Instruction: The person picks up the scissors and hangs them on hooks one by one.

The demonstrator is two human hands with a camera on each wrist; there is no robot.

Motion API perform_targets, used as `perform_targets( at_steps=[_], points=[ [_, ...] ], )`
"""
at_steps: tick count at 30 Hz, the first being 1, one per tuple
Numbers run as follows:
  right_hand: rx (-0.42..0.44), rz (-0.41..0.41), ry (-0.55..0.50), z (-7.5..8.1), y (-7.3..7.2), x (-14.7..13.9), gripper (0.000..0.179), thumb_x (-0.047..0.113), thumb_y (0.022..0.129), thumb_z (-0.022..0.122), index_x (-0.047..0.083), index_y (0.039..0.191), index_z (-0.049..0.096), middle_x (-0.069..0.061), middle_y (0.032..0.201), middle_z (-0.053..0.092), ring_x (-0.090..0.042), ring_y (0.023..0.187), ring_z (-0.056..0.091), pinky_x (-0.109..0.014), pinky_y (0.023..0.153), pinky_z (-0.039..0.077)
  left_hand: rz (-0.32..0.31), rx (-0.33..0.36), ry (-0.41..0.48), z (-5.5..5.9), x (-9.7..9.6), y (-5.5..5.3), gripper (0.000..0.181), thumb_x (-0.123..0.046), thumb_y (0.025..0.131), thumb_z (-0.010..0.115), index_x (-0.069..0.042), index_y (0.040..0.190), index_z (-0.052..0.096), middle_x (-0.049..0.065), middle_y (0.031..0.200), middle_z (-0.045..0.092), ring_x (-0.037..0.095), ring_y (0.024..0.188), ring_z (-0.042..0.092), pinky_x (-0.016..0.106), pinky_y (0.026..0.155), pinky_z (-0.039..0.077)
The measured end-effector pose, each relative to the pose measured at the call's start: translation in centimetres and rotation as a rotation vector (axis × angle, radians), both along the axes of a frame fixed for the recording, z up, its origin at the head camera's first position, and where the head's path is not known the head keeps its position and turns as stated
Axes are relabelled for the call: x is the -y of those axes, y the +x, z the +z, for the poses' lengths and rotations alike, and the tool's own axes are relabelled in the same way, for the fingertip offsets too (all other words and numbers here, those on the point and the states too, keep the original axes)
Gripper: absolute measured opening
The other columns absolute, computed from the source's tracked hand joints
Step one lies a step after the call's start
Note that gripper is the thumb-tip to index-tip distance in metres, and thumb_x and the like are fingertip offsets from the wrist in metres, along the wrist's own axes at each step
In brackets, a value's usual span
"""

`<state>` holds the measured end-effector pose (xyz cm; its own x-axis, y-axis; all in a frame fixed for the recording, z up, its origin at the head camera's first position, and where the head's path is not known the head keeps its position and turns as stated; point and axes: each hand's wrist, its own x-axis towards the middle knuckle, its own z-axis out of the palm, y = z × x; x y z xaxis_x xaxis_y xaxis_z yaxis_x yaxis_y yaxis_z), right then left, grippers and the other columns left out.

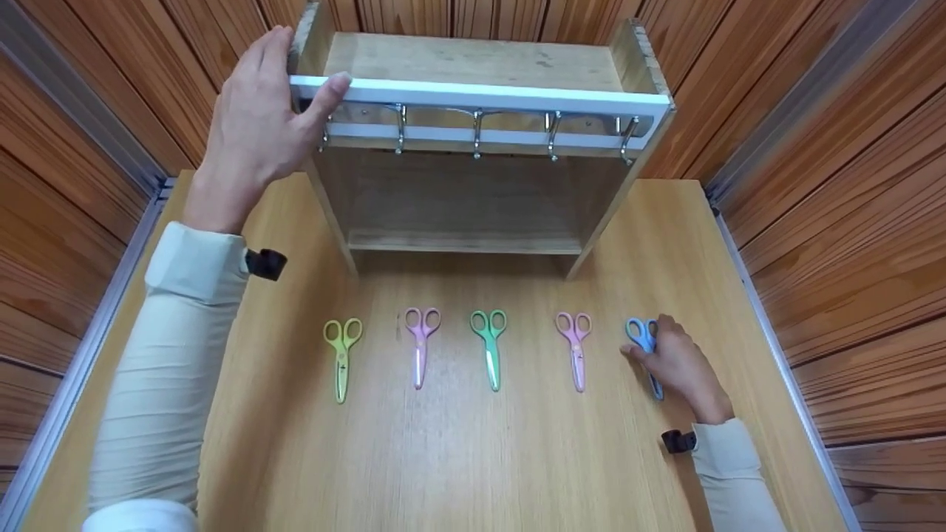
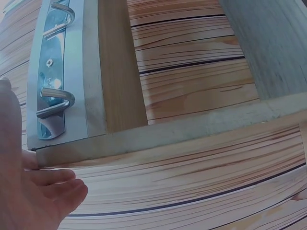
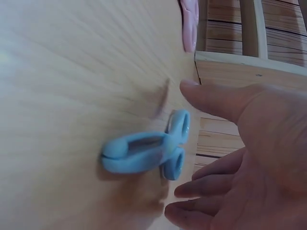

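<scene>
My left hand (image 1: 259, 118) holds the upper left corner of a wooden rack (image 1: 465, 199). Its thumb lies over the white rail (image 1: 473, 93), and its fingers lie along the outer side of the board. In the left wrist view, that hand (image 2: 38, 191) is partly cut off by the frame edge. My right hand (image 1: 684, 366) is over the blue scissors (image 1: 641, 336) at the right end of a row. The right wrist view shows its thumb and fingers spread, with a gap between them and the blue scissors (image 3: 144, 153).
Several metal hooks (image 1: 477, 134) hang along the rack's rail. Left of the blue scissors lie pink scissors (image 1: 575, 351), green scissors (image 1: 491, 349), purple-pink scissors (image 1: 420, 347) and yellow-green scissors (image 1: 341, 358), handles toward the rack. Wood-plank walls (image 1: 850, 244) surround the table (image 1: 458, 458).
</scene>
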<state>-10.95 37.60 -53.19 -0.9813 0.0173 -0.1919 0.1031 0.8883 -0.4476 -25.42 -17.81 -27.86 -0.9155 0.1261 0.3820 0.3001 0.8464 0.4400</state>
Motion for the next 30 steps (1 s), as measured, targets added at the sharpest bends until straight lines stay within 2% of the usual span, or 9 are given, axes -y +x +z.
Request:
perform_targets(
  at_steps=[3, 7, 10, 14, 17, 21, 24, 27, 30],
  points=[
    [0.007, -0.019, 0.027, -0.3, 0.1, 0.1, 0.079, 0.035, 0.099, 0.073, -0.020, 0.143, 0.036, -0.012, 0.087, 0.043, -0.018, 0.060, 0.046, -0.025, 0.045, 0.037, -0.005, 0.006, -0.026, 0.1, -0.4, -0.2, 0.094, -0.070, 0.103, 0.043, -0.005, 0.167, 0.022, 0.020, 0.172, 0.028, 0.040, 0.156, 0.035, 0.055, 0.132, 0.028],
    [0.006, -0.030, 0.061, -0.5, 0.0, 0.4, 0.077, 0.034, 0.100, 0.070, -0.022, 0.143, 0.038, -0.016, 0.090, 0.044, -0.018, 0.059, 0.046, -0.026, 0.044, 0.039, -0.005, 0.008, -0.074, 0.1, -0.7, -0.4, 0.097, -0.073, 0.102, 0.042, -0.005, 0.167, 0.021, 0.022, 0.173, 0.026, 0.042, 0.157, 0.033, 0.058, 0.131, 0.029],
    [-0.003, -0.032, 0.069, -0.4, -0.1, 0.6, 0.073, 0.032, 0.102, 0.068, -0.022, 0.141, 0.040, -0.018, 0.092, 0.046, -0.020, 0.061, 0.049, -0.027, 0.045, 0.041, 0.006, 0.030, -0.098, 0.3, -0.9, -0.4, 0.097, -0.074, 0.102, 0.039, -0.005, 0.168, 0.019, 0.022, 0.173, 0.024, 0.044, 0.158, 0.031, 0.059, 0.131, 0.027],
    [-0.031, -0.013, 0.087, -0.6, 0.1, 0.7, 0.064, 0.027, 0.104, 0.064, -0.023, 0.138, 0.042, -0.029, 0.105, 0.051, -0.027, 0.070, 0.053, -0.030, 0.047, 0.042, 0.017, 0.066, -0.115, 0.6, -1.3, -0.6, 0.099, -0.075, 0.102, 0.035, -0.004, 0.168, 0.017, 0.024, 0.173, 0.025, 0.046, 0.155, 0.034, 0.059, 0.131, 0.027],
    [-0.060, 0.007, 0.120, -0.8, 0.1, 0.8, 0.058, 0.022, 0.104, 0.061, -0.025, 0.134, 0.044, -0.039, 0.117, 0.053, -0.037, 0.083, 0.058, -0.040, 0.052, 0.049, 0.020, 0.074, -0.139, 0.6, -1.5, -0.7, 0.100, -0.076, 0.101, 0.035, -0.004, 0.168, 0.016, 0.023, 0.174, 0.024, 0.047, 0.154, 0.036, 0.059, 0.130, 0.029],
    [-0.098, 0.029, 0.178, -0.7, 0.1, 1.1, 0.057, 0.017, 0.102, 0.059, -0.030, 0.131, 0.043, -0.047, 0.119, 0.054, -0.050, 0.092, 0.063, -0.059, 0.065, 0.059, 0.022, 0.062, -0.155, 0.5, -1.5, -0.8, 0.101, -0.076, 0.102, 0.035, -0.003, 0.168, 0.017, 0.023, 0.175, 0.021, 0.048, 0.155, 0.035, 0.059, 0.129, 0.030],
    [-0.142, 0.050, 0.232, -0.6, 0.0, 1.3, 0.053, 0.015, 0.101, 0.059, -0.031, 0.124, 0.047, -0.043, 0.106, 0.059, -0.043, 0.079, 0.064, -0.057, 0.061, 0.059, 0.024, 0.055, -0.153, 0.5, -1.5, -0.9, 0.101, -0.076, 0.102, 0.035, -0.002, 0.168, 0.017, 0.023, 0.175, 0.021, 0.048, 0.156, 0.035, 0.059, 0.129, 0.029],
    [-0.190, 0.072, 0.283, -0.6, -0.1, 1.5, 0.039, 0.014, 0.098, 0.061, -0.025, 0.106, 0.057, -0.028, 0.084, 0.059, -0.030, 0.063, 0.055, -0.045, 0.049, 0.051, 0.028, 0.053, -0.148, 0.4, -1.5, -0.8, 0.101, -0.077, 0.101, 0.035, -0.002, 0.168, 0.017, 0.022, 0.175, 0.019, 0.047, 0.156, 0.033, 0.059, 0.129, 0.029],
    [-0.243, 0.090, 0.336, -0.8, -0.1, 1.8, 0.028, 0.012, 0.094, 0.062, -0.015, 0.088, 0.059, -0.016, 0.071, 0.052, -0.024, 0.056, 0.047, -0.041, 0.045, 0.046, 0.035, 0.058, -0.137, 0.2, -1.6, -0.8, 0.102, -0.077, 0.101, 0.036, -0.003, 0.168, 0.016, 0.021, 0.175, 0.018, 0.047, 0.157, 0.033, 0.058, 0.130, 0.029]
  ],
)
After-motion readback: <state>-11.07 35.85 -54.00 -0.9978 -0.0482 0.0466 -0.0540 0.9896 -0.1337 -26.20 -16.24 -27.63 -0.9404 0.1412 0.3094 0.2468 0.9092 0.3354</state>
